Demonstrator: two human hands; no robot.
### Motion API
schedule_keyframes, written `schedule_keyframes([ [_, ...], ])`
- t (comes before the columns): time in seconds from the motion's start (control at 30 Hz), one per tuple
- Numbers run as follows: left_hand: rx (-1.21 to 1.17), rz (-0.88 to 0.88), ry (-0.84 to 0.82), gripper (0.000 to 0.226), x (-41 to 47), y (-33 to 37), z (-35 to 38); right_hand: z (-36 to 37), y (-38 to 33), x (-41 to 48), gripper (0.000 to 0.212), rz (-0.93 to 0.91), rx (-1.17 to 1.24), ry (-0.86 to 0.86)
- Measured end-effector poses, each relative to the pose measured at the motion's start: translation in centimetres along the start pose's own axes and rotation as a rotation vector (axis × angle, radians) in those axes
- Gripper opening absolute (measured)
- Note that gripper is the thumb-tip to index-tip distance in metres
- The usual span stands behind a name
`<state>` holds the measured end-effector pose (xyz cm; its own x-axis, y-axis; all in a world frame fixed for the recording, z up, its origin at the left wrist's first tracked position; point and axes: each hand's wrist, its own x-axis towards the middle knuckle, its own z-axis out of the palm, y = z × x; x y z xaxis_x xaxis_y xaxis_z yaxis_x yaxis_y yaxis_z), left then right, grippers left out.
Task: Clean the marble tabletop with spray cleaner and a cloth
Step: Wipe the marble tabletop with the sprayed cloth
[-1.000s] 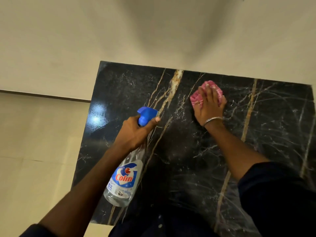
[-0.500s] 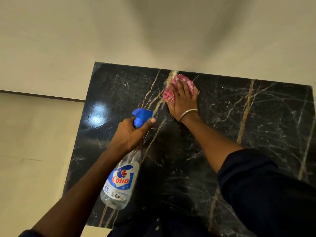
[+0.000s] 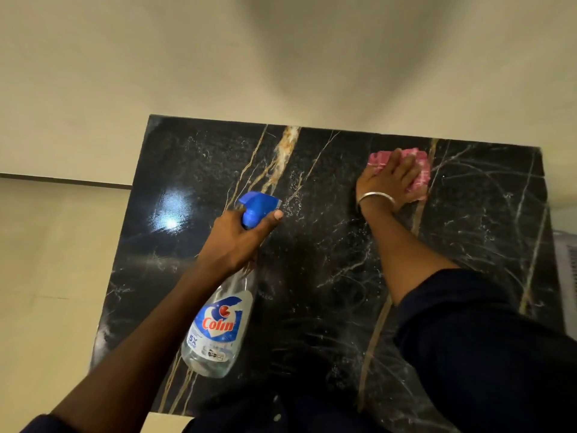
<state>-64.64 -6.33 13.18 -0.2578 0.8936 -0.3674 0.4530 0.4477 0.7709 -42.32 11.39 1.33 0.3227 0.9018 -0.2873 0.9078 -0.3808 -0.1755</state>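
Observation:
The black marble tabletop (image 3: 312, 276) with gold and white veins fills the middle of the head view. My left hand (image 3: 237, 242) grips the neck of a clear spray bottle (image 3: 218, 326) with a blue trigger head and a "Colin" label, held above the left half of the table. My right hand (image 3: 387, 182) presses flat on a pink cloth (image 3: 421, 176) near the table's far edge, right of centre. A silver bangle sits on that wrist. Fine droplets speckle the marble near the central gold vein.
A cream wall (image 3: 281, 57) meets the table's far edge. Pale floor tiles (image 3: 46, 276) lie to the left, with a light glare on the marble's left part. A pale grilled object (image 3: 569, 276) shows at the right edge.
My right hand has slid the pink cloth to the right along the far edge, from the central gold vein toward the right vein. The left hand and bottle stay almost in place.

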Motion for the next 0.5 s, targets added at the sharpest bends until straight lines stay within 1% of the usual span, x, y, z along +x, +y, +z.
schedule_keyframes([
  [0.1,0.013,-0.019,0.026,0.052,-0.4,0.3,0.0,1.6,-2.4,-2.8,0.067,-0.297,-0.064,-0.015],
  [0.17,0.012,-0.03,0.035,0.06,-0.6,0.5,-0.1,2.5,-2.1,-4.0,0.067,-0.489,-0.114,-0.01],
  [0.27,0.013,-0.042,0.018,0.067,-0.8,0.5,-0.2,2.6,1.4,-4.6,0.065,-0.767,-0.209,-0.026],
  [0.33,0.021,-0.044,0.015,0.067,-1.0,0.4,-0.4,1.8,4.6,-3.8,0.063,-0.912,-0.227,-0.035],
  [0.37,0.018,-0.043,0.013,0.067,-1.0,0.3,-0.5,1.4,6.2,-3.2,0.063,-0.938,-0.228,-0.026],
  [0.4,0.014,-0.043,0.009,0.066,-1.1,0.2,-0.6,0.9,7.6,-2.6,0.063,-0.926,-0.238,-0.01],
  [0.43,0.01,-0.043,0.005,0.064,-1.2,0.0,-0.8,0.7,8.6,-2.2,0.063,-0.873,-0.25,0.012],
  [0.5,0.007,-0.04,0.004,0.058,-1.4,-0.3,-1.0,0.7,9.1,-2.2,0.065,-0.657,-0.235,0.06],
])
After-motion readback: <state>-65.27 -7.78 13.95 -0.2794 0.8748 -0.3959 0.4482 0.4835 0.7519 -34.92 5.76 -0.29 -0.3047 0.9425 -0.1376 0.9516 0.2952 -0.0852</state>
